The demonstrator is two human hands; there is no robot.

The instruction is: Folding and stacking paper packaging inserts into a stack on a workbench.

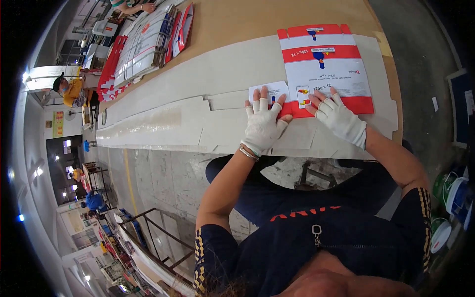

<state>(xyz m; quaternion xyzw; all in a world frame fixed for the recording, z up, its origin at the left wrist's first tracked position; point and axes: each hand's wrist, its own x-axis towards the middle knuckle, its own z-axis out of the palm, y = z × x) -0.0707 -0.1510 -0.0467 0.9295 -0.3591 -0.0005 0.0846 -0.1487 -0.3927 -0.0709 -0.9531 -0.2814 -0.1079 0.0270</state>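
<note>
A flat red and white printed carton sheet [341, 74] lies on the table in front of me, a blue figure printed on its upper part. My right hand [340, 119], in a white glove with bare fingertips, rests with spread fingers on its lower edge. Left of the sheet, my left hand [264, 126], gloved the same way, lies with fingers apart over a smaller white printed piece [281, 88] with some red at its right. Whether that piece is joined to the sheet, I cannot tell. Neither hand grips anything.
Grey cardboard [198, 114] covers much of the brown table [257, 20]. Tied stacks of flat cartons [148, 42] stand at the far left, near another person's hand [147, 7]. Buckets [452, 198] stand on the floor at right, a metal frame [158, 227] at lower left.
</note>
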